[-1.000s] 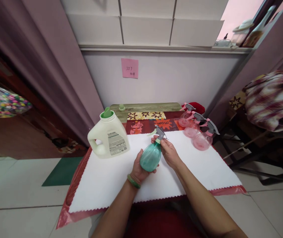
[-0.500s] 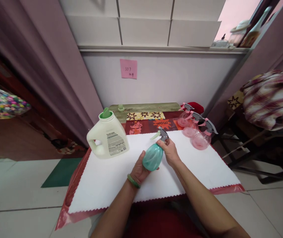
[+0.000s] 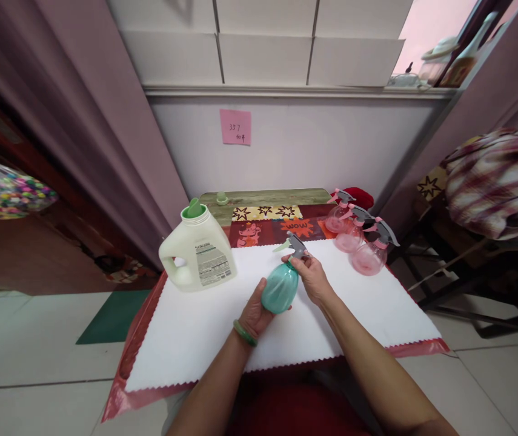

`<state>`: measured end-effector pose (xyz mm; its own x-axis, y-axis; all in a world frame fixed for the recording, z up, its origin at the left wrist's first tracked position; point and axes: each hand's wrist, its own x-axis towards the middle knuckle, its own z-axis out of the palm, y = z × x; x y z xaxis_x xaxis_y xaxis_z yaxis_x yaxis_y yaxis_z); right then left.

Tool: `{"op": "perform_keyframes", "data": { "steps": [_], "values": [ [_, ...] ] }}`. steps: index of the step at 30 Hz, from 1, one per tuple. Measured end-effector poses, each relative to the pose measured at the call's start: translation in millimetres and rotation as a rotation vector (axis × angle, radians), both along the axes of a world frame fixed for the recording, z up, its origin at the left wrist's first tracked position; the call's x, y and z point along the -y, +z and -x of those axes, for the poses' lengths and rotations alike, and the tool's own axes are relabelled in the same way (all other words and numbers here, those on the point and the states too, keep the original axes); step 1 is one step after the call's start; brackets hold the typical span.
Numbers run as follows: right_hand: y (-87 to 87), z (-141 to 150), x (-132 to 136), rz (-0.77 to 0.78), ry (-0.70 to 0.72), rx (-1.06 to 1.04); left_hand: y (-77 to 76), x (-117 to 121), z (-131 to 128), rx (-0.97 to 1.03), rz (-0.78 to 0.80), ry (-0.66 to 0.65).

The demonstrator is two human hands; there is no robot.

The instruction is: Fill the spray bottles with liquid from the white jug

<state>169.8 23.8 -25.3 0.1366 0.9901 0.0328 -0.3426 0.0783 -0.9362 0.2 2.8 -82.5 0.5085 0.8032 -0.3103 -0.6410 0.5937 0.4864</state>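
A teal spray bottle (image 3: 279, 288) is held above the white cloth (image 3: 195, 327) near the table's middle. My left hand (image 3: 254, 313), with a green bangle on the wrist, is wrapped around the bottle's round body from below. My right hand (image 3: 314, 277) grips the neck just under the grey trigger head (image 3: 294, 244), fingers closed around it. The nozzle points left and away from me.
A cream detergent jug (image 3: 199, 249) with a green cap stands on the cloth at the left. Three pink spray bottles (image 3: 361, 240) stand at the right back. A small green cap (image 3: 222, 197) lies on the far wooden edge. A plaid bundle (image 3: 499, 181) sits at the right.
The trigger head has turned slightly under my right hand, its nozzle swinging a little; the bottle stays in nearly the same place. Nothing else has moved.
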Motion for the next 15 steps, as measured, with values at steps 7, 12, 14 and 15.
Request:
{"op": "perform_keyframes", "data": {
  "steps": [7, 12, 14, 15],
  "values": [
    [-1.6, 6.0, 3.3, 0.001, 0.040, -0.001, 4.7, 0.5, -2.4, -0.033, -0.002, -0.006],
    [0.5, 0.8, 8.6, -0.074, 0.235, -0.071, 7.5, 0.0, -1.3, -0.026, -0.027, -0.033],
    [-0.8, -0.7, 7.7, -0.069, 0.209, -0.017, 5.9, 0.1, -0.6, -0.023, -0.035, -0.024],
    [-1.6, -0.7, 7.2, -0.069, 0.190, 0.015, 4.6, 0.1, -0.3, -0.022, -0.036, -0.012]
  ]
}}
